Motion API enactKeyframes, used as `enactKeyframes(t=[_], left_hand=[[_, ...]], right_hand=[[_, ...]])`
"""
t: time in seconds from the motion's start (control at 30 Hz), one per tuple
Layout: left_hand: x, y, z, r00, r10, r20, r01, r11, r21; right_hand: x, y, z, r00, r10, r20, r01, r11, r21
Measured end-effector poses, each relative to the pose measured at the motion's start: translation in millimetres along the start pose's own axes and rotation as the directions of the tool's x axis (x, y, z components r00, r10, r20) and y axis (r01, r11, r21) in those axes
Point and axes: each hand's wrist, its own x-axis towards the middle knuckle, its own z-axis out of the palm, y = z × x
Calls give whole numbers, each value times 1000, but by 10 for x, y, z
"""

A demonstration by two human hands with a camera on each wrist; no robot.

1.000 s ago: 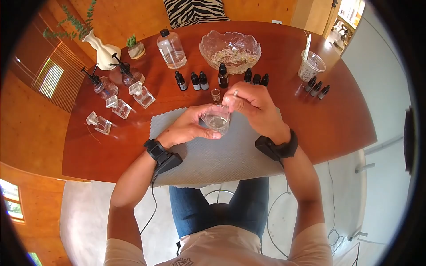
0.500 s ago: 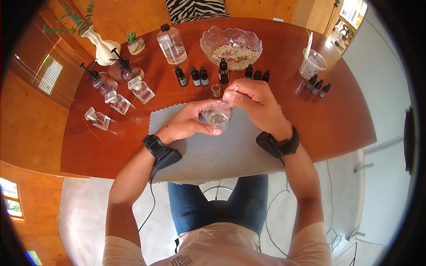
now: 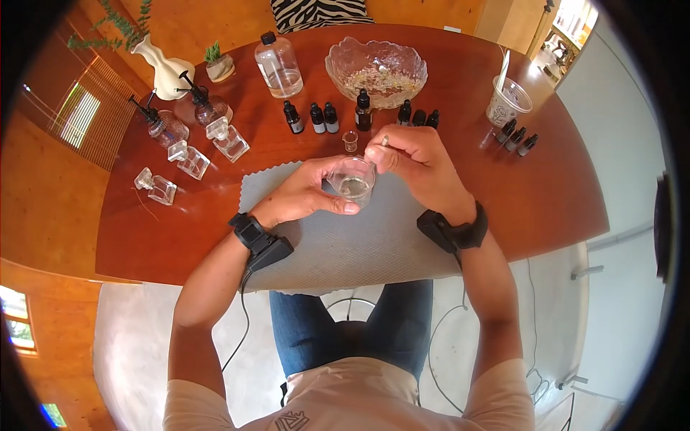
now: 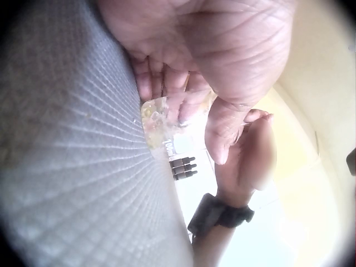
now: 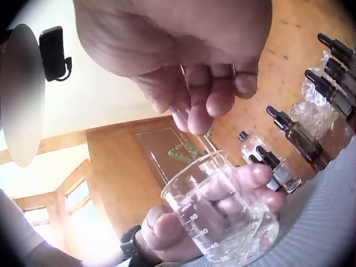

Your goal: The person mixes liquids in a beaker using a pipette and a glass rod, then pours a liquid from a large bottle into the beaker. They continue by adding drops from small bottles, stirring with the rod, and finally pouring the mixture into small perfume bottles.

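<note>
A clear graduated beaker (image 3: 353,184) with a little clear liquid in its bottom stands on the grey mat (image 3: 345,251). My left hand (image 3: 305,194) grips it from the left, thumb on the near side and fingers round the far side. Above the rim, my right hand (image 3: 418,161) pinches a thin stick (image 3: 385,141) that slants down into the beaker. In the right wrist view the stick (image 5: 209,146) shows below the fingertips, and white volume marks line the beaker wall. The left wrist view shows the beaker (image 4: 158,130) between thumb and fingers.
Beyond the beaker are a tiny glass cup (image 3: 350,141), a dark dropper bottle (image 3: 364,113) and several smaller ones. Further back stand a clear bottle (image 3: 282,75) and a glass bowl (image 3: 376,75). Square glass bottles (image 3: 192,164) lie left; a plastic cup (image 3: 507,108) stands right.
The head view has tilted slightly, so the table's things sit a little higher in it. Both hands keep their holds on the beaker and the stick, the right hand shifting only slightly.
</note>
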Motion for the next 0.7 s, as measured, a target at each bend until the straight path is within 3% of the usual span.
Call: enactKeyframes(t=[0.1, 0.2, 0.3, 0.4, 0.5, 0.6, 0.7], left_hand=[[-9, 38, 4, 999, -32, 11, 32, 998, -52], [-5, 1, 7, 1000, -19, 5, 19, 998, -61], [-24, 38, 8, 999, -46, -10, 45, 997, -61], [-11, -17, 11, 999, -32, -23, 29, 993, -112], [-3, -30, -10, 999, -36, 4, 36, 998, -60], [0, -46, -2, 1000, -11, -12, 10, 999, -48], [-17, -7, 5, 998, -62, -11, 61, 993, -99]], right_hand=[[-3, -23, -36, 994, 15, 105, -18, 999, 28], [6, -29, 30, 999, -22, -34, 18, 992, -124], [5, -11, 33, 999, -20, 32, 18, 999, 42], [35, -3, 94, 978, -131, -160, 104, 981, -165], [11, -46, 49, 999, -43, 25, 43, 999, 18], [11, -38, 112, 989, -94, -115, 88, 994, -58], [-1, -21, 46, 999, -34, 27, 33, 999, 27]])
